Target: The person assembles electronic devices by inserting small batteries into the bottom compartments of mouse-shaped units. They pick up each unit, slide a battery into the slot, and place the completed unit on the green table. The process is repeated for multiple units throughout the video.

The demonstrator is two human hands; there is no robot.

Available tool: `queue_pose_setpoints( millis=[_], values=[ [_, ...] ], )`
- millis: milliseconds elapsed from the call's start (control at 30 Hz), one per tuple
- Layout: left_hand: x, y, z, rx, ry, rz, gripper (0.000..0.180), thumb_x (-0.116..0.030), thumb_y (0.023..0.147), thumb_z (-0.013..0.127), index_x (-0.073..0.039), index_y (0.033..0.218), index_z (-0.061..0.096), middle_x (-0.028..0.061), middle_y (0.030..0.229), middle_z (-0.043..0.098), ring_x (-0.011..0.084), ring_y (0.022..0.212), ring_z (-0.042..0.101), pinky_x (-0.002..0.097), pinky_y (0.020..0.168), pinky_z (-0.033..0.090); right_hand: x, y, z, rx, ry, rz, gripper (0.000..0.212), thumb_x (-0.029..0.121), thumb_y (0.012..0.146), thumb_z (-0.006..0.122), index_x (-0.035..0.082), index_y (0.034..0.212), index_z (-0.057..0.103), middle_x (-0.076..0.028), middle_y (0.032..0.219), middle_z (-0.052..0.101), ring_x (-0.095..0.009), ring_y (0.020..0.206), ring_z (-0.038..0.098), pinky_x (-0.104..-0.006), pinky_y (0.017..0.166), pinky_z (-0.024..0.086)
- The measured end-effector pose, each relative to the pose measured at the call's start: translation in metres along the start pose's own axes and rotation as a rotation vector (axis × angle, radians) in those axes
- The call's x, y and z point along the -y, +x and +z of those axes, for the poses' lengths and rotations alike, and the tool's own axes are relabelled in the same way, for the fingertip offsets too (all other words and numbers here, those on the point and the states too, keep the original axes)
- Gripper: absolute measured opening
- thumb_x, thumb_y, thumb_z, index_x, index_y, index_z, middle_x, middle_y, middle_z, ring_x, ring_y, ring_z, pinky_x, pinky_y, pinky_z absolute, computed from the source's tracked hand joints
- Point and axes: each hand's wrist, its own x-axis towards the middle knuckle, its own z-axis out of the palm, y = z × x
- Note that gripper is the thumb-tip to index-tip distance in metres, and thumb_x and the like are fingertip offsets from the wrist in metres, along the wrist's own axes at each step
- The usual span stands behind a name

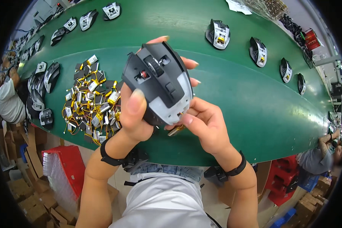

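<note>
A partly assembled computer mouse (169, 81), black and grey with a scroll wheel and an exposed light grey rear section, is held up over the green table. My left hand (135, 117) is closed around it, thumb on the near left side and fingertips showing past the far and right edges. At its rear end, my right hand (207, 123) pinches thin wires by a small slot. Below those fingers hangs a small yellow-edged battery (176, 130), partly hidden. Left of my left hand lies a heap of wired battery packs (93, 100).
The green table (254, 125) curves across the view. More mice (219, 34) stand spaced along its far side, and a cluster of mice (36, 95) sits at the left. Red bins (66, 167), cardboard boxes (38, 193) and other people are around the table.
</note>
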Motion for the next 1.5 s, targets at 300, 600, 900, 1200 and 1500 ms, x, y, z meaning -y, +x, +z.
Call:
queue_pose_setpoints(
  millis=[300,600,900,1200,1500],
  values=[
    [0.006,-0.002,0.006,0.030,0.088,0.144,0.102,-0.065,0.077,0.058,-0.007,0.150,0.017,0.0288,0.125,0.051,0.0348,0.101,0.065,0.0437,0.081,0.058,-0.009,0.001,-0.004,-0.001,0.141,0.027,0.024,0.010,0.092,0.062,-0.006,0.109,0.059,-0.012,0.101,0.069,-0.017,0.094,0.065,-0.0300,0.083,0.051],
    [0.004,-0.006,0.010,0.018,0.083,0.089,0.096,-0.057,0.080,0.050,-0.004,0.151,0.012,0.0345,0.125,0.049,0.0393,0.099,0.064,0.0455,0.076,0.059,-0.001,0.001,-0.003,0.022,0.118,0.074,0.021,0.005,0.088,0.060,-0.006,0.105,0.059,-0.011,0.098,0.067,-0.016,0.092,0.065,-0.0306,0.086,0.052],
    [0.016,-0.001,0.003,0.008,0.066,0.073,0.096,-0.061,0.082,0.053,-0.005,0.151,0.015,0.0288,0.124,0.051,0.0368,0.097,0.065,0.0446,0.077,0.059,-0.010,0.005,-0.007,-0.017,0.173,0.120,0.021,0.011,0.091,0.059,-0.006,0.104,0.059,-0.011,0.098,0.067,-0.016,0.086,0.066,-0.0304,0.082,0.054],
    [0.012,0.014,-0.025,-0.275,-0.215,0.012,0.073,-0.056,0.094,0.034,-0.001,0.142,0.039,0.0251,0.119,0.060,0.0357,0.093,0.068,0.0409,0.072,0.060,0.016,0.005,-0.016,-0.146,-0.101,0.052,0.029,0.007,0.089,0.068,-0.003,0.114,0.059,-0.012,0.097,0.071,-0.010,0.073,0.066,-0.0206,0.059,0.049],
    [0.023,0.006,0.006,-0.310,-0.314,-0.318,0.054,-0.048,0.098,0.036,-0.002,0.118,0.054,0.0210,0.106,0.066,0.0281,0.092,0.069,0.0399,0.080,0.058,0.003,0.008,-0.012,-0.261,0.055,-0.318,0.024,0.011,0.095,0.062,-0.003,0.115,0.061,-0.013,0.108,0.068,-0.010,0.081,0.061,-0.0246,0.072,0.049]
  ],
)
